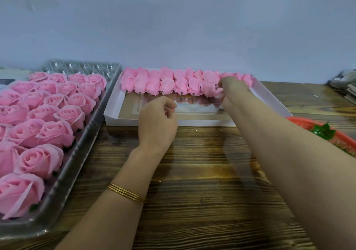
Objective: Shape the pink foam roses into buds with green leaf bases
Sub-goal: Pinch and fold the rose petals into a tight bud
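Note:
Several shaped pink buds (165, 83) lie in two rows at the far end of a shallow white box (113, 105). My right hand (231, 90) reaches into the box and pinches the last bud (211, 90) at the right end of the front row. My left hand (157, 119) hovers over the box's near edge, fingers curled, with nothing in it. A clear plastic tray (77, 153) on the left is packed with several open pink foam roses (52, 132). Green leaf bases (324, 131) lie in a red basket (300, 121) at the right, partly hidden by my right forearm.
All of this stands on a dark wood-grain table (192, 192) against a pale wall (173, 28). A stack of packets (344, 88) sits at the far right edge. An empty clear blister tray (82, 66) shows behind the roses.

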`<act>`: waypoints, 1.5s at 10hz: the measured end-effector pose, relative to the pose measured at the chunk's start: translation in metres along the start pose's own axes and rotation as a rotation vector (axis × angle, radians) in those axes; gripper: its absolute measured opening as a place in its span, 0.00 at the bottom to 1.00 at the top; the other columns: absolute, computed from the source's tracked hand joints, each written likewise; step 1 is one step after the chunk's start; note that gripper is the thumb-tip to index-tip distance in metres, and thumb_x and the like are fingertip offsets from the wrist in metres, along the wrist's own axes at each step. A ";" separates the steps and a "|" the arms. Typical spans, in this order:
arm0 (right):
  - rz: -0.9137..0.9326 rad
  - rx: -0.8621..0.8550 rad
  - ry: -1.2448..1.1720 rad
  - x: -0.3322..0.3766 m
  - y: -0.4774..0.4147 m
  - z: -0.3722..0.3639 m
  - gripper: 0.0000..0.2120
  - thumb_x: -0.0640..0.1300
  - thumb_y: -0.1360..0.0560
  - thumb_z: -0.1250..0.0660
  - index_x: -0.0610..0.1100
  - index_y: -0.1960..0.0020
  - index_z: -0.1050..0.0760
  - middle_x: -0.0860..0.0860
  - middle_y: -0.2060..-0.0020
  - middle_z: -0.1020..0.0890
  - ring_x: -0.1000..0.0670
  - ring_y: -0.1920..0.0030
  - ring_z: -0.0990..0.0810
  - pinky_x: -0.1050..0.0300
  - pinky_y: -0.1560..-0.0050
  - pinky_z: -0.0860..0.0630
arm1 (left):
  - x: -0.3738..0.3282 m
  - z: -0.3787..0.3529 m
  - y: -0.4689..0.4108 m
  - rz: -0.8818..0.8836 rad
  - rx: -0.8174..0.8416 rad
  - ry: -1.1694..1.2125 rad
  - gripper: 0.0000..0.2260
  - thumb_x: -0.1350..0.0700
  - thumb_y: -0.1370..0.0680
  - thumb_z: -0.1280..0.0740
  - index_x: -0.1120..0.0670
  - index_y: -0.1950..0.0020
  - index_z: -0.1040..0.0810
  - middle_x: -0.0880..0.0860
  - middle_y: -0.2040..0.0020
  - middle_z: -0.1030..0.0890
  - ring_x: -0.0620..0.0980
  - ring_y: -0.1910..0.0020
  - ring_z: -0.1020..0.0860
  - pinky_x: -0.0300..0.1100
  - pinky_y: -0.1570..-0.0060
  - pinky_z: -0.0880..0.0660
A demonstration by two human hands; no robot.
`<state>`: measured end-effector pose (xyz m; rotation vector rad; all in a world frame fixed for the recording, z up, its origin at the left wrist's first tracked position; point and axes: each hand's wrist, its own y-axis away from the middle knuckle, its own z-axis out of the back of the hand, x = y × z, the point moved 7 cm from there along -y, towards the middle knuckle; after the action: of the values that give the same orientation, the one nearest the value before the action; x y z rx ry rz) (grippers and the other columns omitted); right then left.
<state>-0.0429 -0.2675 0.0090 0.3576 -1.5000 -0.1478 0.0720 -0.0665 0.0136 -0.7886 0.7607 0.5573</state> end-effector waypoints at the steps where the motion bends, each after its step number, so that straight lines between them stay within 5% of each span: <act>1: -0.062 -0.061 0.148 -0.008 -0.013 0.002 0.16 0.39 0.20 0.42 0.41 0.33 0.31 0.45 0.50 0.28 0.46 0.60 0.27 0.56 0.71 0.34 | 0.000 0.001 0.001 -0.004 -0.009 0.003 0.11 0.67 0.25 0.34 0.51 0.55 0.20 0.41 0.61 0.24 0.38 0.60 0.26 0.24 0.60 0.30; 2: -0.016 0.061 0.204 -0.008 -0.020 -0.005 0.15 0.37 0.22 0.39 0.40 0.35 0.30 0.46 0.59 0.27 0.46 0.80 0.25 0.64 0.82 0.33 | 0.001 0.001 0.002 -0.004 -0.016 0.007 0.11 0.68 0.26 0.34 0.52 0.55 0.19 0.41 0.61 0.24 0.38 0.60 0.26 0.23 0.59 0.30; 3: 0.033 0.114 0.307 -0.007 -0.022 -0.017 0.17 0.38 0.27 0.33 0.36 0.40 0.28 0.44 0.64 0.25 0.48 0.81 0.23 0.63 0.83 0.30 | 0.001 0.001 0.003 -0.011 -0.019 0.009 0.11 0.68 0.26 0.33 0.51 0.56 0.20 0.40 0.61 0.25 0.38 0.60 0.26 0.23 0.58 0.30; 4: 0.050 0.012 0.535 -0.010 -0.032 -0.022 0.10 0.42 0.30 0.33 0.36 0.56 0.30 0.43 0.71 0.20 0.46 0.71 0.22 0.58 0.70 0.26 | 0.000 0.001 0.004 -0.021 -0.027 0.011 0.12 0.68 0.26 0.34 0.50 0.57 0.21 0.38 0.62 0.25 0.38 0.60 0.26 0.22 0.57 0.31; 5: 0.068 -0.007 0.593 -0.008 -0.034 -0.027 0.10 0.44 0.30 0.36 0.37 0.60 0.32 0.45 0.79 0.21 0.47 0.75 0.23 0.58 0.64 0.26 | 0.001 0.002 0.004 -0.026 -0.038 0.014 0.12 0.68 0.26 0.33 0.50 0.57 0.21 0.38 0.62 0.26 0.37 0.61 0.26 0.22 0.57 0.31; 8: 0.122 0.023 0.674 -0.007 -0.041 -0.034 0.07 0.43 0.25 0.37 0.43 0.54 0.35 0.48 0.67 0.29 0.48 0.69 0.29 0.63 0.74 0.30 | 0.003 0.001 0.004 -0.017 -0.046 0.023 0.12 0.68 0.26 0.33 0.50 0.58 0.20 0.38 0.62 0.25 0.38 0.61 0.25 0.26 0.59 0.29; 9: 0.103 0.007 0.587 -0.009 -0.042 -0.028 0.10 0.43 0.26 0.37 0.41 0.59 0.37 0.46 0.72 0.28 0.47 0.76 0.28 0.66 0.62 0.37 | 0.003 0.001 0.003 -0.022 -0.058 0.030 0.12 0.68 0.27 0.34 0.50 0.58 0.20 0.38 0.63 0.25 0.38 0.61 0.25 0.27 0.58 0.29; 10: 0.074 -0.007 0.479 -0.009 -0.040 -0.023 0.13 0.43 0.23 0.37 0.39 0.63 0.36 0.46 0.85 0.29 0.47 0.86 0.30 0.65 0.86 0.36 | 0.003 0.001 0.003 -0.023 -0.058 0.035 0.12 0.68 0.27 0.34 0.50 0.58 0.20 0.39 0.63 0.24 0.39 0.61 0.25 0.29 0.58 0.27; 11: 0.023 0.017 0.471 -0.015 -0.035 -0.019 0.17 0.51 0.22 0.41 0.37 0.58 0.30 0.46 0.85 0.28 0.48 0.84 0.27 0.62 0.77 0.26 | 0.004 0.001 0.003 -0.019 -0.043 0.044 0.12 0.67 0.26 0.33 0.49 0.58 0.20 0.39 0.62 0.24 0.39 0.61 0.25 0.26 0.60 0.29; 12: 0.061 -0.067 0.391 -0.008 -0.024 -0.008 0.14 0.50 0.25 0.35 0.39 0.58 0.32 0.48 0.76 0.26 0.49 0.84 0.28 0.68 0.81 0.36 | 0.004 0.000 0.003 -0.011 -0.032 0.061 0.12 0.68 0.26 0.33 0.49 0.58 0.21 0.40 0.61 0.24 0.39 0.61 0.25 0.23 0.59 0.29; 13: 0.231 -0.088 0.372 0.006 -0.008 -0.005 0.12 0.45 0.30 0.32 0.39 0.52 0.30 0.48 0.68 0.28 0.50 0.70 0.30 0.59 0.72 0.36 | 0.004 0.000 0.002 -0.005 -0.033 0.077 0.12 0.68 0.26 0.33 0.49 0.58 0.21 0.41 0.61 0.23 0.39 0.60 0.24 0.23 0.59 0.29; 15: 0.365 0.078 0.207 0.019 0.049 -0.014 0.07 0.38 0.30 0.30 0.39 0.56 0.28 0.41 0.62 0.27 0.47 0.66 0.29 0.57 0.67 0.34 | -0.002 0.002 0.001 -0.007 -0.040 0.192 0.13 0.69 0.27 0.32 0.50 0.56 0.22 0.43 0.60 0.22 0.40 0.60 0.23 0.25 0.58 0.27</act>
<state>-0.0338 -0.2253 0.0423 0.1507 -1.3435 0.2318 0.0709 -0.0642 0.0152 -0.8900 0.9252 0.4960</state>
